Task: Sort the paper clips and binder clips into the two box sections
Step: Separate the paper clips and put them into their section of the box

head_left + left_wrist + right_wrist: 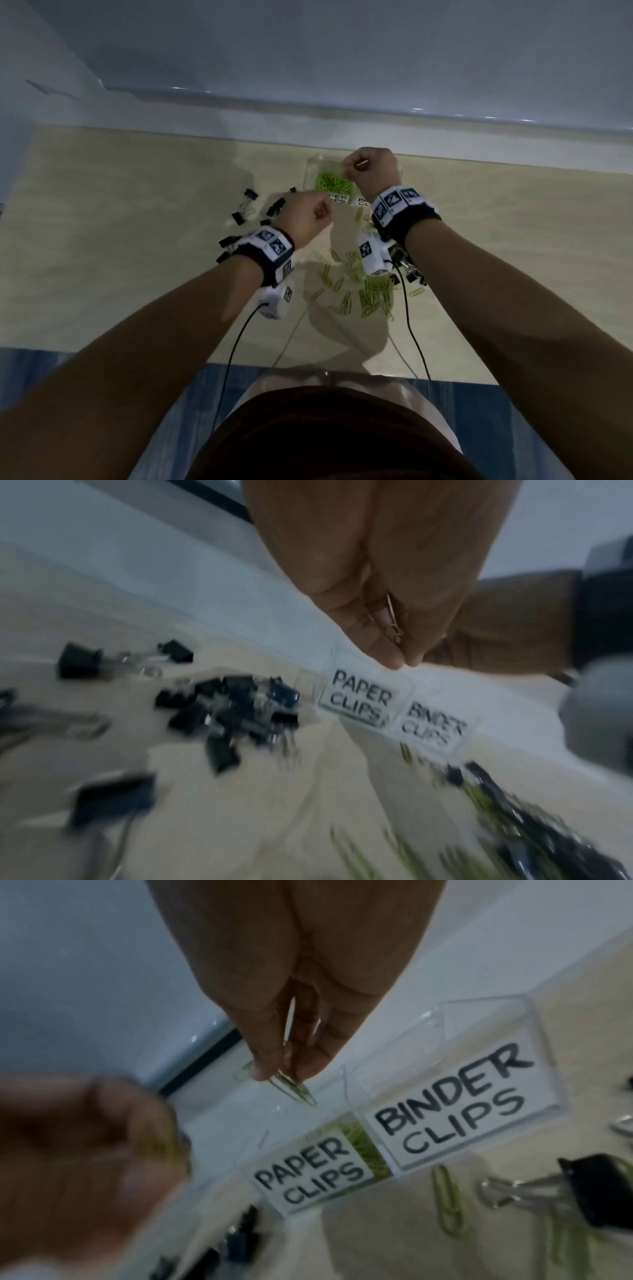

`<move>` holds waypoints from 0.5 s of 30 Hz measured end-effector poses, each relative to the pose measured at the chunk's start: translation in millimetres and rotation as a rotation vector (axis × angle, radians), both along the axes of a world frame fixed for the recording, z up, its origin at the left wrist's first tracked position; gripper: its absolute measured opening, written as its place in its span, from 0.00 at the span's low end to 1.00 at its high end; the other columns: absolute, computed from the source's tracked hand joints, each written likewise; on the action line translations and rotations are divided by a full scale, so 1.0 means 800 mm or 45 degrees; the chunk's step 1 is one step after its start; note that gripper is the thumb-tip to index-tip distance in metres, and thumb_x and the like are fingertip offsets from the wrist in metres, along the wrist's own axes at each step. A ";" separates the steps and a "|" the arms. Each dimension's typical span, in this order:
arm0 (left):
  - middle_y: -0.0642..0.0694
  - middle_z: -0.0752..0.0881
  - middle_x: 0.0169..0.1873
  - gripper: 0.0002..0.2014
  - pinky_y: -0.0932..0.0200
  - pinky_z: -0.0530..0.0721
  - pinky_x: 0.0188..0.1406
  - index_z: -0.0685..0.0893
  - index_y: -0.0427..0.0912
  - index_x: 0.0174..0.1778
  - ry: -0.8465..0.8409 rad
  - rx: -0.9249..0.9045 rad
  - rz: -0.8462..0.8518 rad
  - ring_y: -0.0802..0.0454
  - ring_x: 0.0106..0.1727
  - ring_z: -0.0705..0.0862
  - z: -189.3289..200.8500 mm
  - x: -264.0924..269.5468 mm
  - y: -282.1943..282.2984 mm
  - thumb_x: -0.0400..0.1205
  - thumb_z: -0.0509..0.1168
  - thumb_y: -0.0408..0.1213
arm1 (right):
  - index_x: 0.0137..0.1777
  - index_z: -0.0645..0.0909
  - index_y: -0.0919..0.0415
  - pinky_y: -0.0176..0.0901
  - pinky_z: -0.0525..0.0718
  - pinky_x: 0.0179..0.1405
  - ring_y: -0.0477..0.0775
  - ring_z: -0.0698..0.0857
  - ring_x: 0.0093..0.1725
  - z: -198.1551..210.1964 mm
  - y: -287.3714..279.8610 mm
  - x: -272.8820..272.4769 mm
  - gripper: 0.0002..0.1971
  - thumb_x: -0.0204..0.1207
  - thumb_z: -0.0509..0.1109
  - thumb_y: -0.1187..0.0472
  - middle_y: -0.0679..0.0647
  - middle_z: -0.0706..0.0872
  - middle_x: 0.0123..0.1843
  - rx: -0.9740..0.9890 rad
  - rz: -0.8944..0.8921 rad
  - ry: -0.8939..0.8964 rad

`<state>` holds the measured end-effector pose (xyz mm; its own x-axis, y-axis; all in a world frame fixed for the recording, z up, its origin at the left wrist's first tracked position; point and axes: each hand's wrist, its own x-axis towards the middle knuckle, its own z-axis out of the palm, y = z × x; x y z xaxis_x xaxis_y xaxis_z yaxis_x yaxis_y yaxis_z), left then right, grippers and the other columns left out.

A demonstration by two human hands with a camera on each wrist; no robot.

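A clear two-section box [312,163] stands at the back of the table. Its left section, labelled PAPER CLIPS [308,1173], holds green paper clips [334,183]; the right one is labelled BINDER CLIPS [452,1096]. My right hand [281,1068] hovers over the paper clip section [354,168] and pinches a few green paper clips [298,1092] that point down. My left hand [322,209] is just in front of the box, fingers curled round a paper clip [394,623]. More green paper clips [363,284] lie loose under my right wrist.
Black binder clips [249,198] lie scattered left of my left hand, with a denser heap [236,712] near the box. A few more binder clips [409,270] sit to the right of the paper clip pile. Wrist cables trail toward the table's front edge [342,370].
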<state>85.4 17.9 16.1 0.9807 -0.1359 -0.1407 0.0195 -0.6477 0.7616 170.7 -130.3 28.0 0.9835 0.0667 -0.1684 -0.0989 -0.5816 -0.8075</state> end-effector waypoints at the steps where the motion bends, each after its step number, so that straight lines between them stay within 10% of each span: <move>1: 0.43 0.88 0.39 0.02 0.61 0.82 0.42 0.85 0.37 0.42 -0.034 -0.003 0.059 0.51 0.39 0.83 0.010 0.013 0.002 0.76 0.69 0.29 | 0.40 0.87 0.56 0.34 0.85 0.40 0.43 0.84 0.35 -0.005 0.003 0.003 0.06 0.67 0.75 0.68 0.49 0.88 0.36 -0.046 0.031 0.015; 8: 0.40 0.88 0.42 0.03 0.53 0.86 0.47 0.84 0.35 0.43 -0.086 0.137 0.121 0.45 0.43 0.86 0.013 0.092 -0.008 0.75 0.68 0.28 | 0.41 0.87 0.63 0.50 0.87 0.46 0.60 0.87 0.41 -0.020 -0.044 -0.052 0.09 0.67 0.68 0.75 0.61 0.88 0.43 -0.304 0.281 -0.134; 15: 0.43 0.78 0.61 0.13 0.52 0.76 0.59 0.81 0.41 0.56 -0.154 0.394 -0.191 0.44 0.61 0.77 -0.001 0.062 -0.023 0.76 0.70 0.37 | 0.43 0.88 0.61 0.31 0.76 0.45 0.49 0.82 0.40 -0.027 -0.106 -0.158 0.03 0.70 0.74 0.66 0.55 0.89 0.45 -0.413 0.581 0.032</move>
<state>134.7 -0.8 15.5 0.9652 -0.2485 -0.0820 -0.1713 -0.8369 0.5198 44.2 -215.2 6.2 0.8624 0.4255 -0.2741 0.2043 -0.7881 -0.5806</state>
